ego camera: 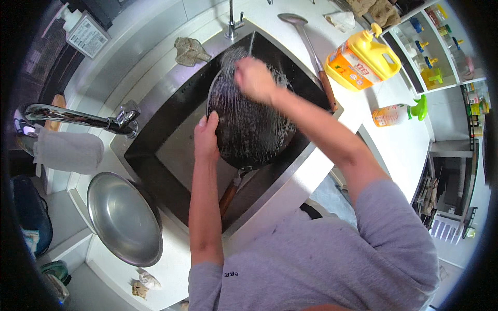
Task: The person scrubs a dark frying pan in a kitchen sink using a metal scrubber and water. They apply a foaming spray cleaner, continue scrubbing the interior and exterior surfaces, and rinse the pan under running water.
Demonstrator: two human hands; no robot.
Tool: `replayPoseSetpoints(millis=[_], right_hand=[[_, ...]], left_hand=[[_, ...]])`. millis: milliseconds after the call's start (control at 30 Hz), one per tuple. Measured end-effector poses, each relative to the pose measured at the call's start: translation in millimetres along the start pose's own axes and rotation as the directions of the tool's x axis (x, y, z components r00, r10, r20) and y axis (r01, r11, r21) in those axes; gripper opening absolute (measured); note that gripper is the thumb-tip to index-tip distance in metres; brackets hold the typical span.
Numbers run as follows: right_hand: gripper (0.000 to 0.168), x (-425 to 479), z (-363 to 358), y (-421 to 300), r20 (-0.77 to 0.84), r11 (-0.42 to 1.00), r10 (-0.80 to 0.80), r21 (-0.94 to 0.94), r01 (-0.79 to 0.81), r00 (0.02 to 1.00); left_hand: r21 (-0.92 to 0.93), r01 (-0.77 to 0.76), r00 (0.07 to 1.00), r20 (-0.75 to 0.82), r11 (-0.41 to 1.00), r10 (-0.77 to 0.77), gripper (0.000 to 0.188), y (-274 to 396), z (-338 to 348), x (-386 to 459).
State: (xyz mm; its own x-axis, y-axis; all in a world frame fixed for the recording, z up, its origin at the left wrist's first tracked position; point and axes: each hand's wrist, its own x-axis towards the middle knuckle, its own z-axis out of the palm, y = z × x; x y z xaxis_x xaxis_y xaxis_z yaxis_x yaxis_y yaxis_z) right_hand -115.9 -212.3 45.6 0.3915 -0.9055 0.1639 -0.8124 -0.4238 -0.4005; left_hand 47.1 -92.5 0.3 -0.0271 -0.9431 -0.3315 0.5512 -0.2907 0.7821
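A black wok (249, 132) is tilted up in the dark sink (175, 151), with streaks of white suds over its surface. Its wooden handle (230, 193) points down toward me, partly behind my left forearm. My left hand (207, 136) grips the wok's left rim, thumb on the near face. Near the top of the wok, my right hand (255, 79) is closed on a scourer (233, 58) that looks like steel wool. Motion blurs both the right hand and the scourer, which presses on the sudsy surface.
A chrome faucet (74, 114) and a metal bowl-shaped lid or pan (122, 219) are at left. A grey cloth (190, 51) lies on the sink's back rim. At right are a ladle (309, 42), a yellow detergent jug (362, 58) and a spray bottle (398, 112).
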Motion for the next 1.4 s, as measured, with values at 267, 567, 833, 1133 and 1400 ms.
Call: replayPoseSetpoints(millis=[267, 567, 833, 1133, 1400], right_hand=[[0.034, 7, -13, 24, -0.004, 0.941, 0.304, 0.156, -0.299, 0.953], [0.042, 1, -39, 56, -0.151, 0.999, 0.040, 0.017, -0.038, 0.988], [0.023, -31, -24, -18, -0.185, 0.994, 0.054, -0.079, -0.070, 0.981], [0.017, -46, -24, -27, -0.216, 0.997, -0.052, -0.067, 0.038, 0.975], [0.018, -49, -14, -42, -0.226, 0.967, -0.247, -0.117, 0.226, 0.942]], left_hand=[[-0.026, -0.028, 0.999, 0.020, 0.999, 0.028, 0.021, 4, 14, -20], [0.159, 0.117, 0.982, 0.126, 0.980, -0.138, 0.031, 32, 29, -3], [0.296, -0.038, 0.995, -0.079, 0.955, 0.064, 0.030, 26, 33, 4], [0.288, -0.097, 0.993, -0.031, 0.953, 0.111, 0.027, 18, 29, -5], [0.270, -0.134, 0.991, 0.015, 0.954, 0.135, 0.027, 15, 16, -2]])
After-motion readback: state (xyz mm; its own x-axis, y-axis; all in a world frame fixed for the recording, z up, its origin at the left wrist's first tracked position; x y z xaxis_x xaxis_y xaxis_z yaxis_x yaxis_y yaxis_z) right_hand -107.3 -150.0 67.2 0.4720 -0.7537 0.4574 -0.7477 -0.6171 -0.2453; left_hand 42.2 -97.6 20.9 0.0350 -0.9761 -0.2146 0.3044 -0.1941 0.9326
